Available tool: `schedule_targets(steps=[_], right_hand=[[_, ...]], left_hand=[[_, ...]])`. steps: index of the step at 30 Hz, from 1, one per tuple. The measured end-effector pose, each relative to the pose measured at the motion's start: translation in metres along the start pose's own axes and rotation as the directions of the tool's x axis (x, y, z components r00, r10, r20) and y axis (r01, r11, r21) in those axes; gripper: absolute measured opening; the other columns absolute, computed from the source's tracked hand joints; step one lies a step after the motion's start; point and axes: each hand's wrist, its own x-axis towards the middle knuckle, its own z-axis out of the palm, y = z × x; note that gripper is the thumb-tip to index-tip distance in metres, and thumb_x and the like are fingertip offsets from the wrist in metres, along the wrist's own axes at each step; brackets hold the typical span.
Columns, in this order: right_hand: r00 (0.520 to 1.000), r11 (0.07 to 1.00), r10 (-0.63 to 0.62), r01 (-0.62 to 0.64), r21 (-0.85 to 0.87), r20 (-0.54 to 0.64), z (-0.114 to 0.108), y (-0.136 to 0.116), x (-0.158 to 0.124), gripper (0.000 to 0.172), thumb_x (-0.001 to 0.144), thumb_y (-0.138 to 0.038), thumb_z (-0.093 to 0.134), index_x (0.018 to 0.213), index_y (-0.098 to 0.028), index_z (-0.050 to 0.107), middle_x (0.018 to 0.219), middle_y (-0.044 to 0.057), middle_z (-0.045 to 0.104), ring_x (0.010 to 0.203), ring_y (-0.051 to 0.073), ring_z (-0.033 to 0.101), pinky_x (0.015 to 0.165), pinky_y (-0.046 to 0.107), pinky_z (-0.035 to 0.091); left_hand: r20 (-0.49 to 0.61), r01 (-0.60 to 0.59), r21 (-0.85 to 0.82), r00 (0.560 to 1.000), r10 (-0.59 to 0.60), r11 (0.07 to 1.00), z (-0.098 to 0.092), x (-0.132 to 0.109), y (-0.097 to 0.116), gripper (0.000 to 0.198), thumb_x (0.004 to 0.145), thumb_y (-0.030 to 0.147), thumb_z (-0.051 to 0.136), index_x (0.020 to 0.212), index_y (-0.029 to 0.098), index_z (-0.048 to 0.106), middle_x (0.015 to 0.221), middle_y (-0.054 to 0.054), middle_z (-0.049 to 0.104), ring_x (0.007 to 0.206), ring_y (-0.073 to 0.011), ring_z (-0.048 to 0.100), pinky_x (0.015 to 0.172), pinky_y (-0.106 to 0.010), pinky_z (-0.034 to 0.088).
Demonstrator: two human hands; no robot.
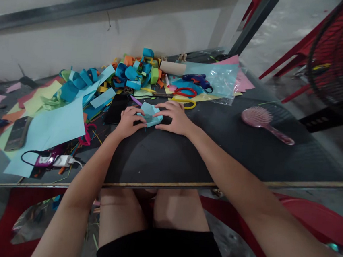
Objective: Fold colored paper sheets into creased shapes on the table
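Between my hands, low over the dark table (162, 156), is a light blue folded paper (151, 114) shaped like a small open box. My left hand (128, 122) grips its left side, thumb at the near edge and fingers along the far side. On the right side, my right hand (174, 117) has its thumb and fingers curled round the paper's edge. Just beyond my right hand lie scissors with a red handle (185, 92) and another yellow handle (188, 104). A black phone (117, 109) lies left of the paper, close to my left hand.
A heap of coloured paper pieces (131, 72) lies against the wall. Light blue sheets (56, 125), a phone (18, 133) and a power strip with a white charger (63, 160) are at left. A pink hairbrush (259, 117) lies at right, near a fan (342, 60).
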Motion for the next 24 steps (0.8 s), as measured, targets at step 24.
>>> schedule_targets(steps=[24], right_hand=[[0.987,0.984,0.032,-0.004,-0.177,0.16,0.009,-0.017,0.004,0.02,0.096,-0.025,0.057,0.089,-0.027,0.076,0.097,0.001,0.076,0.102,0.022,0.061,0.095,0.042,0.025]], left_hand=[[0.041,-0.032,0.013,0.999,0.032,0.999,0.009,0.002,0.006,0.012,0.077,0.034,0.079,0.08,0.024,0.074,0.118,-0.005,0.064,0.123,-0.0297,0.046,0.103,-0.048,0.034]])
